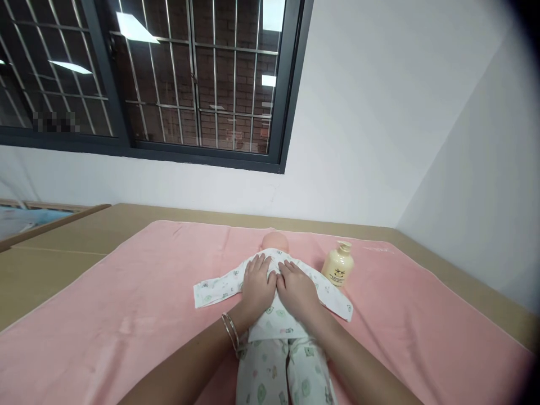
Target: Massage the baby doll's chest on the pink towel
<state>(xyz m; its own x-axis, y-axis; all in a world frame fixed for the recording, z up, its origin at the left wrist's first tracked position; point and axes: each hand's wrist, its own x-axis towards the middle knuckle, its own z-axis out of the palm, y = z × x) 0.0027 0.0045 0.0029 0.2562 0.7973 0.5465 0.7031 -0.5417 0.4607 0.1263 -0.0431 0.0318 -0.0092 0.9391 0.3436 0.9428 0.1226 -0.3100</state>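
A baby doll [275,242] lies in the middle, its head toward the wall and its legs toward me. It wears a white printed top [274,326] with the sleeves spread sideways, and matching trousers [264,371]. My left hand [258,284] rests flat on the upper part of the top, with two thin bangles [230,332] at its wrist. Beside it, my right hand [297,287] lies flat on the other side of the chest. The thumbs are close together, and the fingers of both hands are stretched out. Neither hand holds anything.
A pale yellow pump bottle [338,264] stands right of the doll, just behind its sleeve. Under everything spreads a pink cloth [147,315] on a tan padded surface [63,242]. Behind are a white wall [358,140] and a barred window [202,79].
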